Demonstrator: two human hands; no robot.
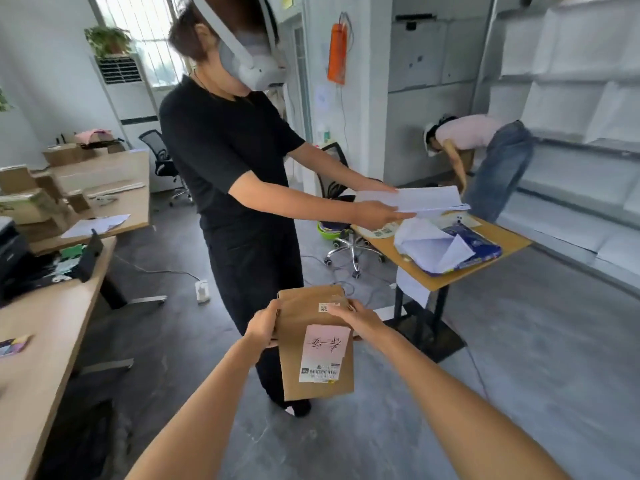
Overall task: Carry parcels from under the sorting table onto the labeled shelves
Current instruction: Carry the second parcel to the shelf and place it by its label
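Brown parcel (313, 344) with pink label held above the floor at near centre, left hand (264, 328) gripping its left edge, right hand (356, 318) closed over its far right corner, white shelves (581, 109) far right.

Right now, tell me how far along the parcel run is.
Done: nothing certain; the white shelves on the right show no parcel that can be made out. In hand: one brown parcel with a pink label, held in the air by the left hand and right hand, away from the shelves. Left: carry it past the person in black to the shelves, then fetch more; the count remaining is out of view.
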